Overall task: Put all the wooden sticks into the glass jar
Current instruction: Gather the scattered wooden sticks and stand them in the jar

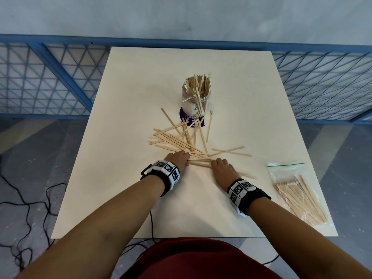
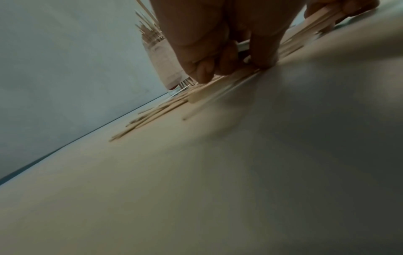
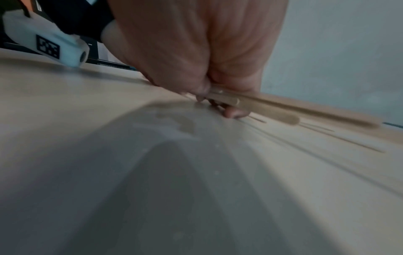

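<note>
A glass jar [image 1: 196, 97] packed with upright wooden sticks stands on a purple disc at mid-table. Several loose wooden sticks [image 1: 177, 137] lie scattered in front of it. My left hand [image 1: 184, 158] and right hand [image 1: 216, 163] sit at the near edge of the pile, with a small bundle of sticks [image 1: 199, 163] stretched between them. In the left wrist view my left hand [image 2: 235, 69] curls down onto stick ends [image 2: 207, 93], and the jar [image 2: 161, 57] stands behind. In the right wrist view my right hand [image 3: 216, 98] pinches a bundle of sticks [image 3: 283, 113] just above the table.
A clear zip bag [image 1: 298, 194] holding more sticks lies at the table's right front. The cream table [image 1: 141, 198] is bordered by a blue mesh fence [image 1: 50, 77] behind. Black cables [image 1: 30, 208] trail on the floor at the left.
</note>
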